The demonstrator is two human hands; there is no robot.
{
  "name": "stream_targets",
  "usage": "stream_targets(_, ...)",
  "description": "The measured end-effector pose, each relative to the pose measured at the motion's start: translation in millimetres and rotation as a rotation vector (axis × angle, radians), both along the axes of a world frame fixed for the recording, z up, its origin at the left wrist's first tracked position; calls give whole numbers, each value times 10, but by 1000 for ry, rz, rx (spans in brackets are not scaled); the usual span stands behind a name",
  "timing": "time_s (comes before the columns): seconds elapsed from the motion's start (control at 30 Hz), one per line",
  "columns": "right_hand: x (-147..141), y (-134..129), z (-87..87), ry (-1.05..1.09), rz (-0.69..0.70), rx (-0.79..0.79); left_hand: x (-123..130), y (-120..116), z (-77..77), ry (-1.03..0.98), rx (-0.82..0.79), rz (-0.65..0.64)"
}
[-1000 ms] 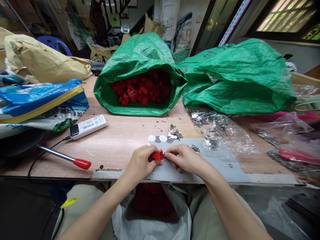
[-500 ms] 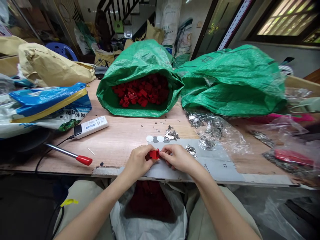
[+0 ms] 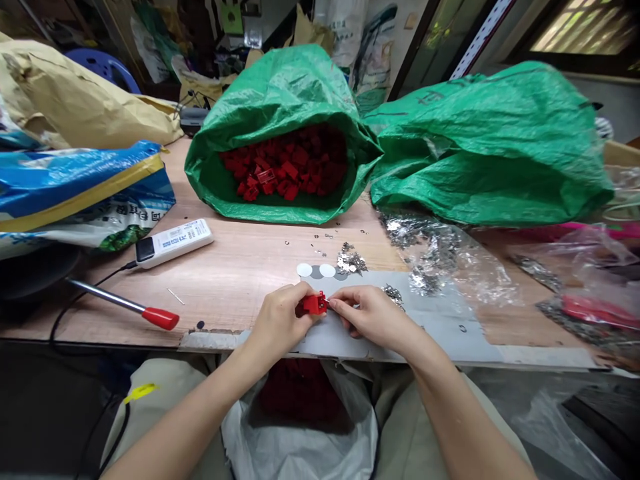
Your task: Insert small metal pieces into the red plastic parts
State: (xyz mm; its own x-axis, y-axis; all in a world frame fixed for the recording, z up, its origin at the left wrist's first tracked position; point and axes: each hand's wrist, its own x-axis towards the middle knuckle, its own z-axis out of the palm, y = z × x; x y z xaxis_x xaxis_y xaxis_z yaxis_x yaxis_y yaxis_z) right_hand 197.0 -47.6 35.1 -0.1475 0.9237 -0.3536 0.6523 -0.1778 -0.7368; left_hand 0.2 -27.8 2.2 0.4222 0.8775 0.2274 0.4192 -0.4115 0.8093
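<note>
Between thumb and fingers, my left hand [image 3: 283, 319] grips a small red plastic part [image 3: 315, 304] above the grey mat [image 3: 440, 327]. My right hand [image 3: 367, 315] is pinched at the part's right side, with a tiny shiny metal piece [image 3: 327, 301] at its fingertips. Just behind my hands lies a pile of small metal pieces [image 3: 351, 260], and a second pile [image 3: 394, 295] is partly hidden behind my right hand. An open green sack [image 3: 280, 207] beyond them holds many red parts [image 3: 290, 167].
A closed-looking green sack [image 3: 490, 153] and a clear bag of metal pieces [image 3: 430, 260] lie right. At left are a white device [image 3: 175, 243], a red-handled lever [image 3: 160, 318] and a blue bag [image 3: 80, 187]. A white sack [image 3: 300, 453] hangs below the table edge.
The view has shifted closer to the table. My right fingertips have drawn slightly back from the red part, and the metal piece now shows between them.
</note>
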Motion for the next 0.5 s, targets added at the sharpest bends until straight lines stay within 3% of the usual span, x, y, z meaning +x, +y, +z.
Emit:
stream_targets(0.2,-101,-13,107,-135,-8,89,8,13,12,18,13,-2)
stream_targets(0.5,-41,134,68,-23,7,-94,13,39,33,12,-20,-35)
